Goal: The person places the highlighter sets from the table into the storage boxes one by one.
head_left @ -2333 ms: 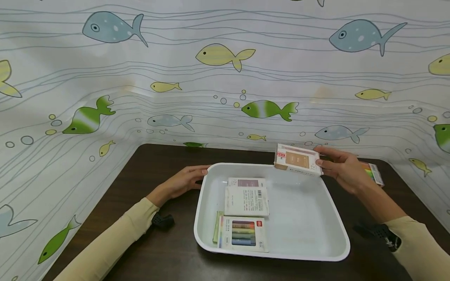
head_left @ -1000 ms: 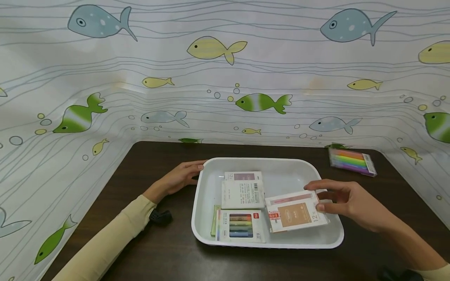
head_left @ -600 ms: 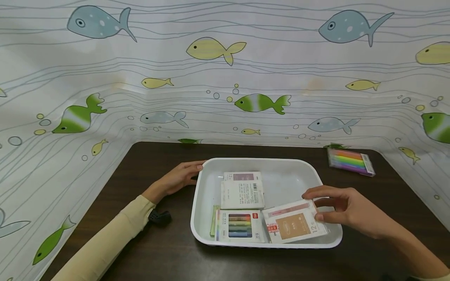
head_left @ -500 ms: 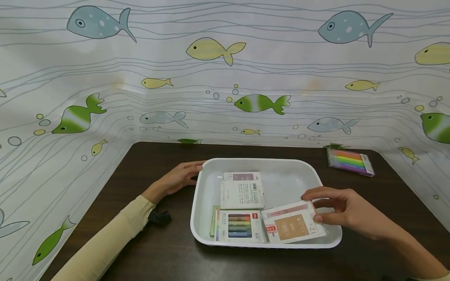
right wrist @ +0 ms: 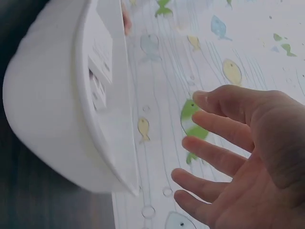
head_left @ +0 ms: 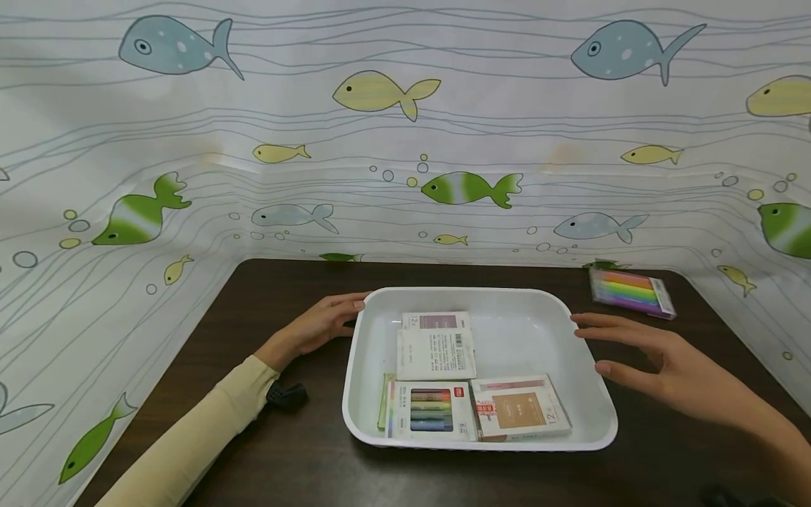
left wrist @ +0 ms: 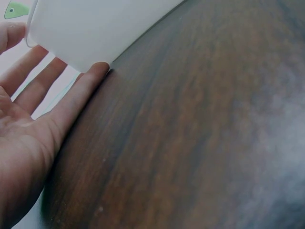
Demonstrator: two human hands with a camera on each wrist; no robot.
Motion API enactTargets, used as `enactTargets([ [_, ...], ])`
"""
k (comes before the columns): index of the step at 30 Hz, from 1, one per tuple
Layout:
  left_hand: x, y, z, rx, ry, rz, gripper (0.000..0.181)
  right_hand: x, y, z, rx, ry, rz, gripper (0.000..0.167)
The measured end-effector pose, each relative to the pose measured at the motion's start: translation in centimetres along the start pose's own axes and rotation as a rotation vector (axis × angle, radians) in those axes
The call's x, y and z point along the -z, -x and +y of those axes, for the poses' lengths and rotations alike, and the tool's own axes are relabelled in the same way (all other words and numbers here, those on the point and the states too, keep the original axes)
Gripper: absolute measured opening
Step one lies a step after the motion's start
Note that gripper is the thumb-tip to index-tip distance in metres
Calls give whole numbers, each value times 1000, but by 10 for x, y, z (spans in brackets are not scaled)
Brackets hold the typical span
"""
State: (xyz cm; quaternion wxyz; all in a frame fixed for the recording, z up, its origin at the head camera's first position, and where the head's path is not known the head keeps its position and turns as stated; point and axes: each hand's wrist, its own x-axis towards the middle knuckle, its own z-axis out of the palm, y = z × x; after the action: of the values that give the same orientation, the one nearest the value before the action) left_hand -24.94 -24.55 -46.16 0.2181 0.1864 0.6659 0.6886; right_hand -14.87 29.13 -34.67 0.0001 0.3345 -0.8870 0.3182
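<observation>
The white plastic tray (head_left: 532, 331) stands on the dark table. My left hand (head_left: 319, 325) rests at its left side; in the left wrist view, nearly straight fingers (left wrist: 76, 93) touch the outer wall. A white box with a brown label (head_left: 522, 408) lies in the tray's front right part, beside a crayon box with a window (head_left: 437, 412). My right hand (head_left: 665, 359), holding nothing, hovers by the tray's right rim. Its fingers (right wrist: 214, 152) are spread and apart from the tray in the right wrist view.
Behind the crayon box lie a white box with printed text (head_left: 437, 355) and a purple-labelled box (head_left: 437, 320). A green item (head_left: 384, 405) shows partly at the left. A rainbow-coloured pack (head_left: 633, 292) lies on the table (head_left: 304, 436) at the back right.
My right hand brought the brown-labelled box down into the tray's front right, let go of it and drew back to the right. My left hand stayed at the tray's left side.
</observation>
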Motion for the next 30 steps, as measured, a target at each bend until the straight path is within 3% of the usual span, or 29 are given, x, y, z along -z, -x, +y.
enactTargets([
  [8, 1, 2, 1, 3, 2, 11, 53, 11, 4, 16, 60, 126, 101, 66],
  [20, 0, 0, -2, 3, -3, 16, 53, 6, 11, 44, -167, 181, 124, 74],
  [26, -1, -1, -1, 5, -2, 19, 54, 5, 9, 61, -198, 127, 109, 77],
  [30, -1, -1, 0, 6, 1, 21, 54, 2, 8, 77, -175, 141, 105, 80],
])
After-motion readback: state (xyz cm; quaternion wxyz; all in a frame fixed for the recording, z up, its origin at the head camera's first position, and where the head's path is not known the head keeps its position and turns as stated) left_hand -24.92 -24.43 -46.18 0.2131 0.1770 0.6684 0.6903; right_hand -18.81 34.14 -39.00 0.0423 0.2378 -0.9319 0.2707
